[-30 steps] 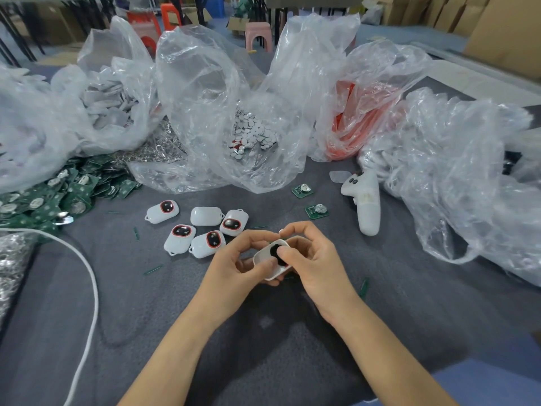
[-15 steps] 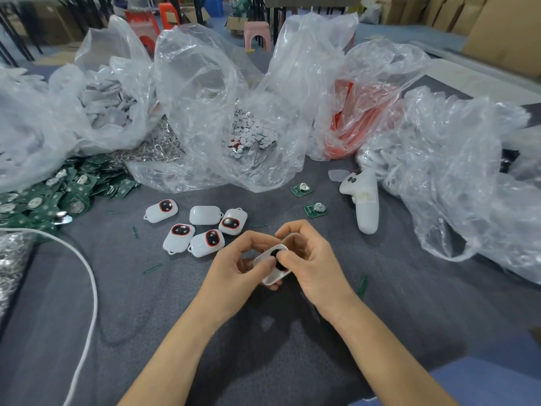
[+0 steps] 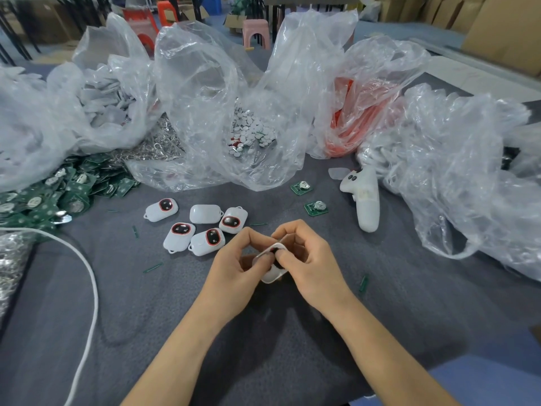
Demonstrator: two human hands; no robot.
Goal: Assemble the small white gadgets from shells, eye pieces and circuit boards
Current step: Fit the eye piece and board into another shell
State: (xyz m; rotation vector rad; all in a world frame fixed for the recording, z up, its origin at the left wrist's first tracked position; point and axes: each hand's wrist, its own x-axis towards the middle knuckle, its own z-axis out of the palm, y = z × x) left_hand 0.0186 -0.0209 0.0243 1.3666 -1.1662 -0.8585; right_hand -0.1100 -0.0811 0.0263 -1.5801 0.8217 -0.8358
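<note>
Green circuit boards (image 3: 58, 189) lie heaped at the far left of the grey counter (image 3: 292, 332), with a white cable (image 3: 87, 273) curving past them. The stock is large.

To the right, five small white gadgets (image 3: 207, 241) sit in a loose cluster. Four show a red-rimmed dark eye facing up and one lies blank side up. I judge these finished, though the blank one cannot be confirmed. Behind them a clear bag (image 3: 205, 83) holds small white discs (image 3: 251, 133).

At centre, the left hand (image 3: 234, 268) and right hand (image 3: 310, 259) together grip one white shell (image 3: 270, 277) just above the counter. The fingers curl beneath it and both thumbs press on its upper face, where a dark eye piece (image 3: 273, 252) shows between them. My assessment is that this is a sixth unit at the eye-seating or press-shut step. Whether a board is inside is hidden.

Right of the hands, two loose boards (image 3: 316, 207) carry coin cells, apparently next in line. Beyond them lie a white controller (image 3: 364, 197) and further bags of red parts (image 3: 357, 118) and white parts (image 3: 456, 177). Most of the work remains.

The shell's eye face is turned up toward the camera. Its long axis appears to run away from the person, near end low and far rim raised. The thumbs cover its middle, so this is not certain.
</note>
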